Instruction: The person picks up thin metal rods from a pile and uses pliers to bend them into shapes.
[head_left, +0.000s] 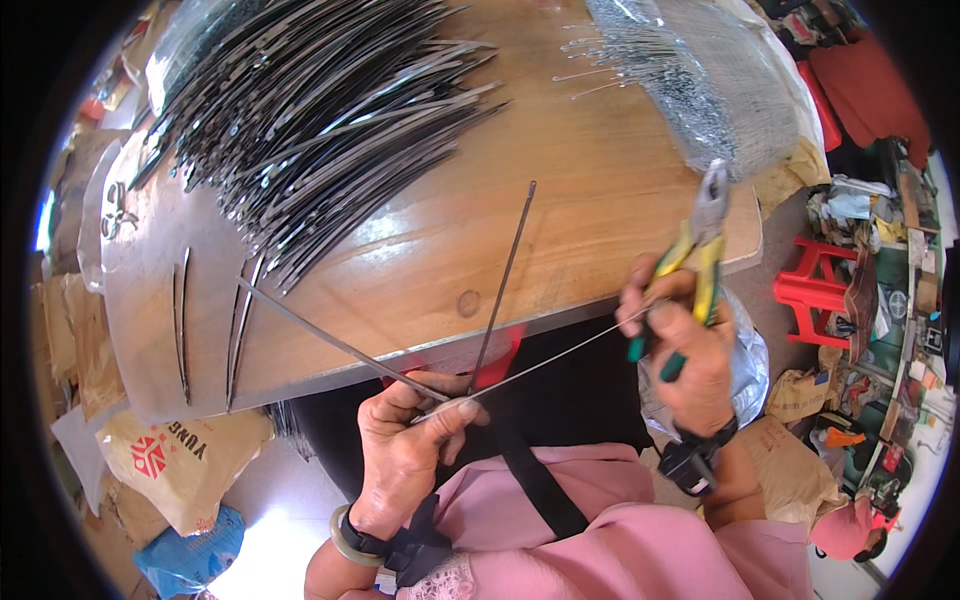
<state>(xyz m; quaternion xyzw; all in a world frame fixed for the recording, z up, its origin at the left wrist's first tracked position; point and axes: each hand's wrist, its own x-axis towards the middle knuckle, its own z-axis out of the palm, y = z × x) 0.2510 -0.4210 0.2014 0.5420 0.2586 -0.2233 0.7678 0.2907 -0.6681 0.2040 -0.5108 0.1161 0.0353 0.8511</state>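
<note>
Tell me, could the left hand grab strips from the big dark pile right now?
Probably not right now: the left hand is busy pinching dark rods and a thin wire, though the way to the dark pile looks free.

Smooth, glossy wood tops the bench [560, 150]. Dull dark metal shows in the held rods [345, 346], shiny metal in the strips [310, 125] at eleven o'clock. The pliers [709, 220] pair bare metal with plastic-looking handles. Clear, glossy plastic sheeting [760, 100], two o'clock; matt pink cloth [620, 540], five.

A red stool [802, 291] stands right, a seemingly plastic blue bag [188, 552] lower left.
</note>
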